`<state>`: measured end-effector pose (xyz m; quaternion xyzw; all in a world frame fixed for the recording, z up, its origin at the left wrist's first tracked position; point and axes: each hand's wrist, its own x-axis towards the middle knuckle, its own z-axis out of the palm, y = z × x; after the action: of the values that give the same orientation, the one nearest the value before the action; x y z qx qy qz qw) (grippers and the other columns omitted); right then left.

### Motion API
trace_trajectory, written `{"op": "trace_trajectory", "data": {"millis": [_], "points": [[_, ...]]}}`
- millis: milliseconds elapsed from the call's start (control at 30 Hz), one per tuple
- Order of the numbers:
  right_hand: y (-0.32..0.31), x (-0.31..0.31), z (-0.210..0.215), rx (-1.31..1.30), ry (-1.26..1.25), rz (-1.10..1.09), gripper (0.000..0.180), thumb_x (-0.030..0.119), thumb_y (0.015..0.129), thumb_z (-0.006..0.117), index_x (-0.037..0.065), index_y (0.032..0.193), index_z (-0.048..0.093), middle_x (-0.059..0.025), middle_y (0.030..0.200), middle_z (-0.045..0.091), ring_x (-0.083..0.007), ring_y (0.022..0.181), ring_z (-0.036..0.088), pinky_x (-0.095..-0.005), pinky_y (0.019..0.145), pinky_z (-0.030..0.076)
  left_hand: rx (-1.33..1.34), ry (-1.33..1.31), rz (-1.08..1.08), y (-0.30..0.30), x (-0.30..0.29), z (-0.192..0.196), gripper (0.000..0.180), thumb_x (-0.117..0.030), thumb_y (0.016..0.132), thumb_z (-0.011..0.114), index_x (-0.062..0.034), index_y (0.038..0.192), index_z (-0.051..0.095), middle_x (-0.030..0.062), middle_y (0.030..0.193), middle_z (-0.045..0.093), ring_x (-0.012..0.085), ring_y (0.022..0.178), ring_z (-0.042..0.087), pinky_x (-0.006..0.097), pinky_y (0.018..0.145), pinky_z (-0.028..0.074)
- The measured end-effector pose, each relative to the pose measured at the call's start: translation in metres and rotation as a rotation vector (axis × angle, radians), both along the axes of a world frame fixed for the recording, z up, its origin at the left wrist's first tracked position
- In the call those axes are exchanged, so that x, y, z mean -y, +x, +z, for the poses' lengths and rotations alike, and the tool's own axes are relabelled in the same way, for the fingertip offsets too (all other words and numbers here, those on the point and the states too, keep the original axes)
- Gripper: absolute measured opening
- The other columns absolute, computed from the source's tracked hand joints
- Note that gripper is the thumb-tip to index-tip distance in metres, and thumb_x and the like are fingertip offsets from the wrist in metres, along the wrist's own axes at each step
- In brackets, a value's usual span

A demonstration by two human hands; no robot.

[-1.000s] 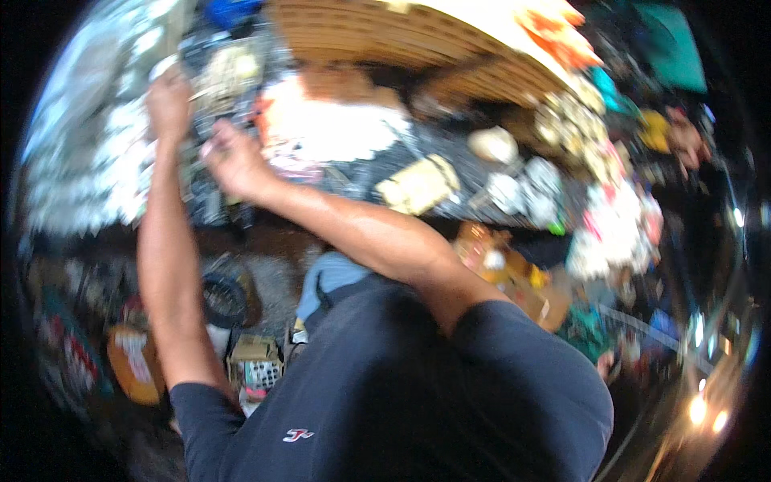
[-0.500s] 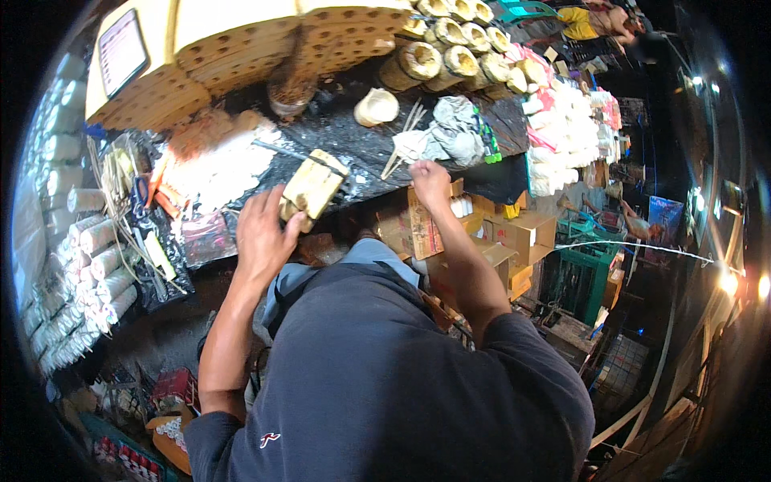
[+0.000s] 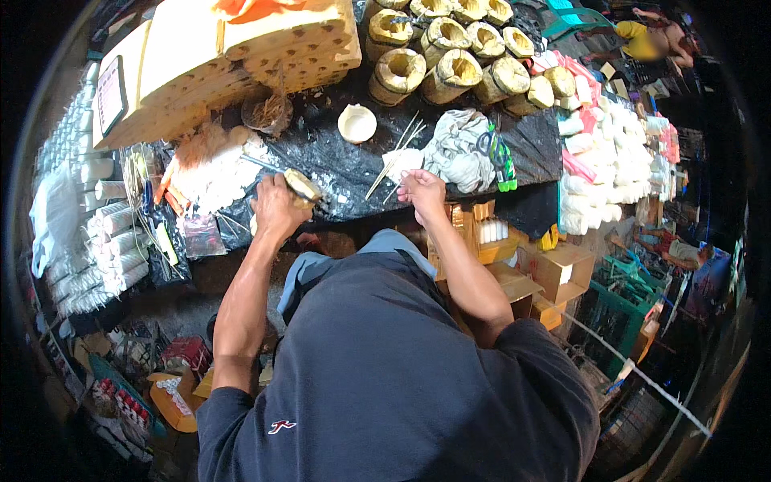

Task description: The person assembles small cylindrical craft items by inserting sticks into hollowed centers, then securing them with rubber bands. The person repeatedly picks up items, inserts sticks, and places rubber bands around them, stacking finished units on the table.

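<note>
At the table's front edge, my left hand (image 3: 277,210) is wrapped over a pale yellow, block-like piece (image 3: 302,185). Its far end sticks out beyond my fingers; the rest lies hidden under the hand. My right hand (image 3: 422,194) is closed, with thumb and fingertips drawn together beside a white paper piece (image 3: 403,164) and several thin sticks (image 3: 384,181). Whatever the fingertips hold is too small to make out. A grey cloth (image 3: 459,153) lies just beyond this hand, with green-handled scissors (image 3: 503,165) to its right. A cream bowl (image 3: 356,124) stands farther back.
Large yellow blocks with rows of holes (image 3: 281,60) fill the back left, a phone (image 3: 111,95) on them. Several thick hollow tubes (image 3: 397,76) stand at the back. White powder (image 3: 221,173) covers the left part; white rolls (image 3: 116,241) are piled beyond it. Cardboard boxes (image 3: 566,269) sit lower right.
My left hand has gone from the block's side to over it, and the block has turned so that less of it shows. My right fingers stay closed near the sticks. The view has shifted.
</note>
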<state>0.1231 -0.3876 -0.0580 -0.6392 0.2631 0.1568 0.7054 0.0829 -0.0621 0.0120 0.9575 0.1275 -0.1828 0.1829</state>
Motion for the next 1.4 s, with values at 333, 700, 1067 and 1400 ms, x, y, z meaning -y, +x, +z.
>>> {"op": "trace_trajectory", "data": {"millis": [333, 700, 1067, 1400], "points": [[0.028, -0.011, 0.143, 0.358, 0.165, 0.08, 0.007, 0.002, 0.104, 0.07, -0.001, 0.109, 0.066, -0.0103, 0.1, 0.074, -0.0172, 0.085, 0.073, -0.0337, 0.077, 0.063, 0.598, -0.478, 0.004, 0.004, 0.045, 0.039, 0.106, -0.019, 0.054, 0.104, -0.0008, 0.142, 0.049, 0.0203, 0.138, 0.054, 0.0404, 0.131, 0.055, 0.047, 0.113, 0.047], [0.02, -0.083, 0.151, 0.636, -0.22, 0.254, 0.017, 0.004, 0.103, 0.073, -0.006, 0.116, 0.069, -0.0128, 0.106, 0.076, -0.016, 0.097, 0.074, -0.0291, 0.09, 0.06, 0.787, -0.681, -0.112, 0.045, 0.054, -0.042, 0.107, -0.016, 0.051, 0.105, -0.0028, 0.141, 0.048, 0.0191, 0.133, 0.056, 0.0404, 0.127, 0.056, 0.048, 0.109, 0.048], [0.018, -0.101, 0.142, 0.829, -0.565, 0.338, 0.014, 0.01, 0.102, 0.076, -0.003, 0.109, 0.076, -0.0091, 0.097, 0.078, -0.0129, 0.085, 0.072, -0.0278, 0.078, 0.058, 0.826, -0.727, -0.157, 0.043, 0.047, -0.053, 0.116, -0.023, 0.051, 0.107, -0.0006, 0.146, 0.044, 0.0222, 0.137, 0.052, 0.0431, 0.129, 0.053, 0.051, 0.11, 0.048], [0.038, -0.104, 0.115, 0.792, -0.629, 0.475, 0.015, 0.009, 0.09, 0.081, -0.003, 0.099, 0.079, -0.0138, 0.094, 0.074, -0.0201, 0.079, 0.07, -0.032, 0.073, 0.056, 0.773, -0.716, -0.149, 0.035, 0.044, -0.024, 0.121, -0.037, 0.059, 0.105, 0.002, 0.153, 0.038, 0.0276, 0.149, 0.045, 0.0473, 0.139, 0.049, 0.052, 0.117, 0.045]]}}
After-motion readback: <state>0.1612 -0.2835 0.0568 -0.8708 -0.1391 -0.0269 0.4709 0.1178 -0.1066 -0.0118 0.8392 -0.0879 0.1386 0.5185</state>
